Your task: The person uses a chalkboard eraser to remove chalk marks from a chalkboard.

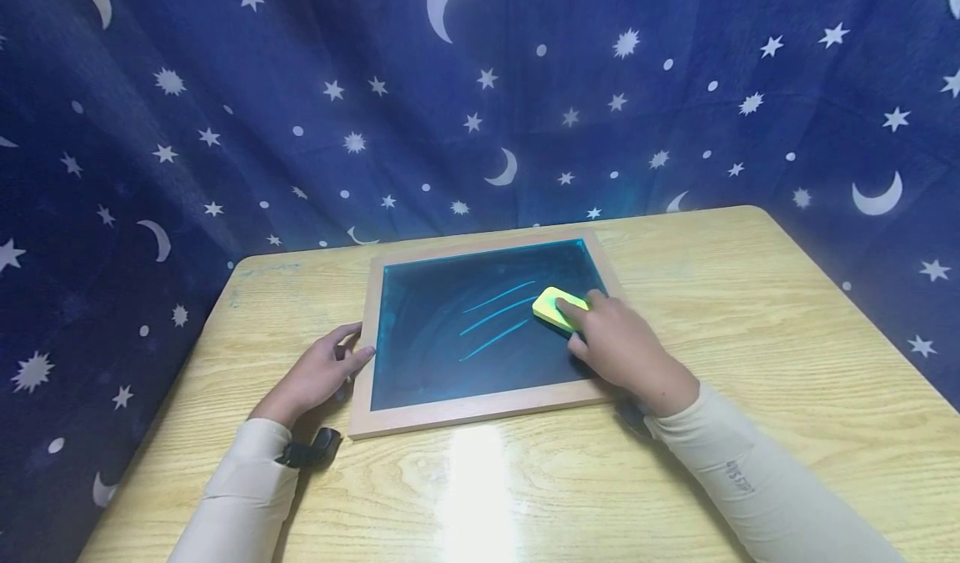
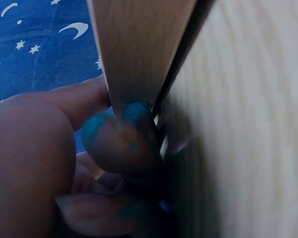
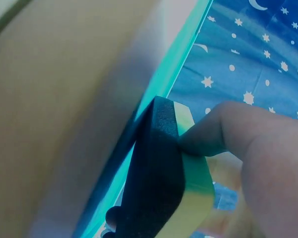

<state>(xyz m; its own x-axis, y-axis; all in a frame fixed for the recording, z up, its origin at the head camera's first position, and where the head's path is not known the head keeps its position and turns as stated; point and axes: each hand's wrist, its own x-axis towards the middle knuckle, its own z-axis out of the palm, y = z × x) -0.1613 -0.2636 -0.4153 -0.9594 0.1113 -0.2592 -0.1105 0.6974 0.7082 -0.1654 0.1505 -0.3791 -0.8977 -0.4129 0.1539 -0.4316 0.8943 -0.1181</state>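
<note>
A small chalkboard [image 1: 480, 409] with a pale wooden frame lies slightly turned on the table, marked by three slanting blue chalk strokes [image 1: 498, 317]. My left hand [image 1: 318, 375] grips the frame's left side, thumb on top. In the left wrist view, blue chalk stains its fingertips [image 2: 116, 148] beside the wooden edge [image 2: 139, 44]. On the right half of the board, my right hand [image 1: 622, 346] holds a yellow-topped eraser [image 1: 546, 304] close by the strokes' right ends. Its index finger presses the top. The right wrist view shows the eraser's dark underside [image 3: 156, 168] against the board.
The wood-grain table [image 1: 750, 313] extends on both sides of the board, with faint blue smudges at its far left corner. A dark blue curtain [image 1: 420, 154] with moons and stars hangs behind and beside it. A black strap camera [image 1: 322, 448] sits on the left wrist.
</note>
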